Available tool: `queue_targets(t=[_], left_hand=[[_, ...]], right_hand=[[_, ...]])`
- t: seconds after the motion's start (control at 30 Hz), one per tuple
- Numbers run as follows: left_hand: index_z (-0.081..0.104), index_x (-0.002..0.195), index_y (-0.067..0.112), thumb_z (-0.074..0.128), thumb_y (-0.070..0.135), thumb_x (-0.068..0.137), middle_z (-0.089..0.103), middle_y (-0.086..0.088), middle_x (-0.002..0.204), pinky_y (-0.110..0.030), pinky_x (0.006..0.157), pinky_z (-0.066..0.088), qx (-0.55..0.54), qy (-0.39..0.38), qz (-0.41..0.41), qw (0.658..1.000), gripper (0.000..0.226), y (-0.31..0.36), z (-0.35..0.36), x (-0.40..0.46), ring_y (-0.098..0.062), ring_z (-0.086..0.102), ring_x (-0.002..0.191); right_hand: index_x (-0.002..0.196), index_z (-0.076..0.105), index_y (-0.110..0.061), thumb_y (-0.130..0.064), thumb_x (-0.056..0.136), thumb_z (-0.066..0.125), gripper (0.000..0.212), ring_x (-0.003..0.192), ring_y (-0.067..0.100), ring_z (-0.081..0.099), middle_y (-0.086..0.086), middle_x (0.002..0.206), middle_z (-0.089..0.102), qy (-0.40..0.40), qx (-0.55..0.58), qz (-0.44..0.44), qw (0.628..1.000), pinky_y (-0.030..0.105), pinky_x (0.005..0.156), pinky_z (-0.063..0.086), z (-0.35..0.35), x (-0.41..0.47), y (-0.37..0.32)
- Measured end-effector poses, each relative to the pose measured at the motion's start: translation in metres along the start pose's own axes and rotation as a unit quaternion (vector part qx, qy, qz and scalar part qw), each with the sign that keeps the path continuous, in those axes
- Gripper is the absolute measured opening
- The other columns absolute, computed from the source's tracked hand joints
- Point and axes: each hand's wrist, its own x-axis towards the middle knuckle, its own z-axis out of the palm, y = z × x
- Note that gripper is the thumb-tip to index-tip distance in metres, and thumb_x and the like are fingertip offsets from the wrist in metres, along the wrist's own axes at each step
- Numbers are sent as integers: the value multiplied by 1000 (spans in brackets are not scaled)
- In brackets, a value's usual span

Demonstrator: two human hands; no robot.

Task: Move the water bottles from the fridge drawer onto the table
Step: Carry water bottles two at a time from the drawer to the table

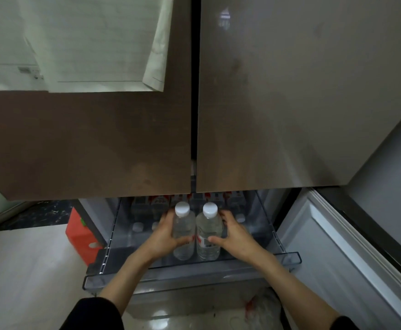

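Clear bottles gripped over the drawer (289, 257).
Left hand (163, 236) fingers wrap one bottle (183, 231); right hand (236, 235) wraps the other (209, 232), side by side.

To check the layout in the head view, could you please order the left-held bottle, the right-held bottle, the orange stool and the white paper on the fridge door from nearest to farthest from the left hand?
1. Left-held bottle, in the left hand.
2. Right-held bottle, just beside it.
3. Orange stool, on the floor to the left.
4. White paper, high on the door.
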Motion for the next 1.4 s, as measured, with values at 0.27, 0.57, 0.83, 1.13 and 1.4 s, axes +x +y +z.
queue_targets(t=[0.27,0.57,0.83,1.13,1.4], left_hand=[[39,122,28,83,21,64,52,9,120,-35,98,46,-32,53,12,998,73,-9,-4,-7,-14,53,115],[34,115,33,84,24,62,48,19,112,-4,78,39,5,143,93,985,73,1,-15,-38,0,49,102],[34,114,56,74,41,62,56,19,116,-15,90,48,-73,207,202,955,67,38,-45,-83,7,57,106],[37,119,53,61,44,82,56,12,121,-26,80,55,-211,293,236,902,45,108,-82,-142,-12,64,97],[44,130,31,62,43,71,61,-4,120,-24,70,56,-277,337,89,895,63,71,-42,-226,-16,68,93]], right_hand=[[131,42,-24,-33,71,78,70,116,12,48,-3,128,45,12,18,-9,1000,30,102,41,3,6,1],[126,47,-23,-32,68,80,67,105,6,52,-7,118,53,84,-2,-81,993,24,95,45,10,-16,-18],[127,47,-25,-31,68,80,67,107,0,46,-16,114,48,181,2,-153,972,16,91,36,-4,-63,-69],[109,52,-42,-31,73,76,45,103,5,62,-13,109,65,166,242,-253,922,27,87,51,-26,-109,-144],[101,60,-30,-27,78,70,25,82,5,69,-4,93,70,52,278,-238,929,22,68,53,29,-155,-135]])
